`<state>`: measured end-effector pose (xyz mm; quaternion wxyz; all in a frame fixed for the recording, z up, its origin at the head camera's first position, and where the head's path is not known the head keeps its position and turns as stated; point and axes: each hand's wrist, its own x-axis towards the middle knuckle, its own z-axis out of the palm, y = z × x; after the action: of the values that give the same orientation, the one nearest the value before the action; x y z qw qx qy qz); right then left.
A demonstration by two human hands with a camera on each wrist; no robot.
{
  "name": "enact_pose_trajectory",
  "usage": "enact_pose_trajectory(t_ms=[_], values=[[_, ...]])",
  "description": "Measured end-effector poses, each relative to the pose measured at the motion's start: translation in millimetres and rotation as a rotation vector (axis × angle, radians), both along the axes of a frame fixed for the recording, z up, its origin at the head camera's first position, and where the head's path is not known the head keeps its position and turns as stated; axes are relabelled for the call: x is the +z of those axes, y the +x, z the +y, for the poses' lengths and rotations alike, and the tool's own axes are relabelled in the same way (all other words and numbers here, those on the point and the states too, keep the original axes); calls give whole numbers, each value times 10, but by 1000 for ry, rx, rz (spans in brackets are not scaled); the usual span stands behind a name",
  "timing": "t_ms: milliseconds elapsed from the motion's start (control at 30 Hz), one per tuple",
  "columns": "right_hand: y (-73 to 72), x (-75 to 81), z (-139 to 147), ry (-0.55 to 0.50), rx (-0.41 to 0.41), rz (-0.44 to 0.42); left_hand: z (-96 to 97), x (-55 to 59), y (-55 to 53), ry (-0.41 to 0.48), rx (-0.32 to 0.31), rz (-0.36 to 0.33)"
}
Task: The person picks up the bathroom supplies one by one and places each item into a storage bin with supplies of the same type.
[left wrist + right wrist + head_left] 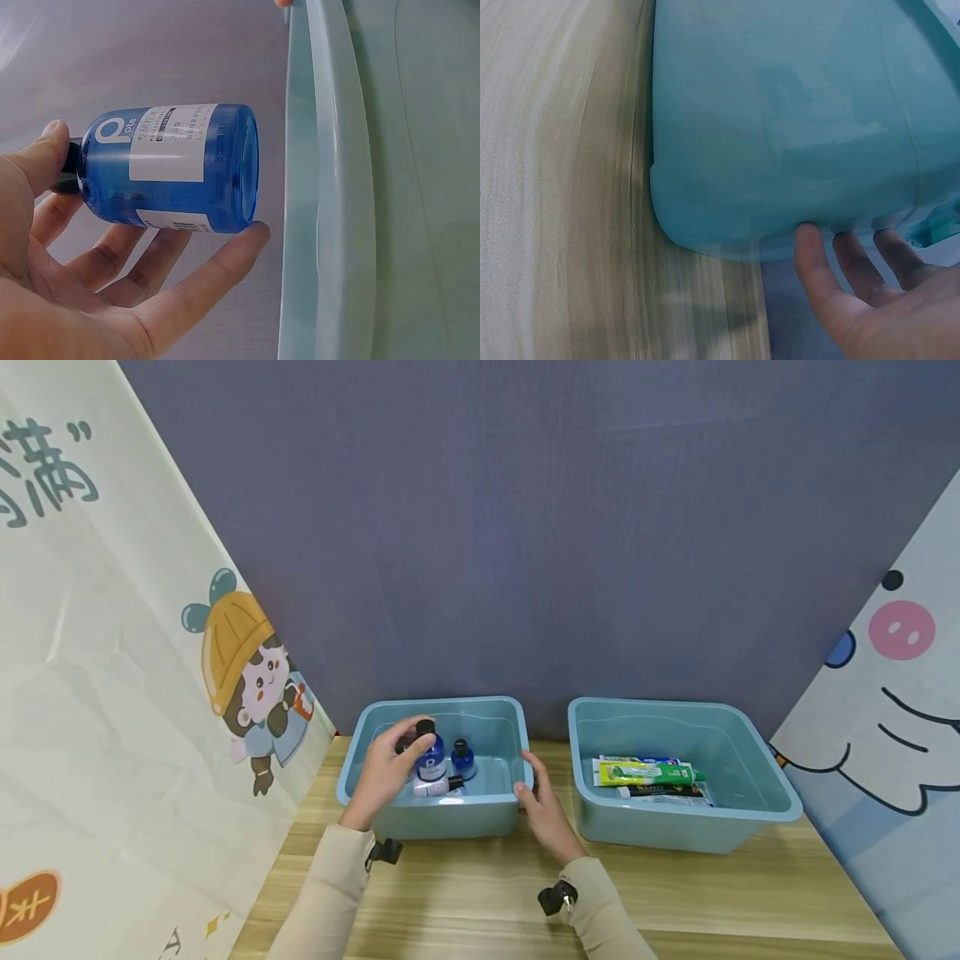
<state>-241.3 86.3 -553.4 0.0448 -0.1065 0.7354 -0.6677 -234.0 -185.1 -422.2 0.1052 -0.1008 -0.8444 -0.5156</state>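
Note:
My left hand [385,770] holds a blue bottle [431,762] with a black cap and white label over the left bin [442,817]. In the left wrist view, the thumb is by the cap of this bottle [169,169] and a fingertip reaches its base. Inside the bin, a smaller blue bottle [463,762] stands upright, and a pale bottle [430,788] with a black cap lies on its side. My right hand [550,814] grips the bin's right edge, thumb near the rim. In the right wrist view, its fingertips [808,234] touch the bin's outer wall [780,165].
A second blue-green bin [652,827] stands to the right, with several toothpaste tubes [648,774] inside. Both bins rest on a wood-grain table [465,893]. Behind them rises a grey-purple backdrop [480,543], with printed panels at either side.

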Motion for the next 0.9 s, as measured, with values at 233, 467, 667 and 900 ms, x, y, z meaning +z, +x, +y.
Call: enact_pose_trajectory(t_ms=[233,467,667,900], values=[[12,5,14,3,8,-5,4,31,-59,-80,1,11],[9,-2,15,4,11,-2,-9,62,-151,-106,-10,38],[5,-6,13,2,14,-3,-23,84,-222,-134,-12,9],[12,4,12,-4,12,-8,-44,95,-311,-161,-23,-30]])
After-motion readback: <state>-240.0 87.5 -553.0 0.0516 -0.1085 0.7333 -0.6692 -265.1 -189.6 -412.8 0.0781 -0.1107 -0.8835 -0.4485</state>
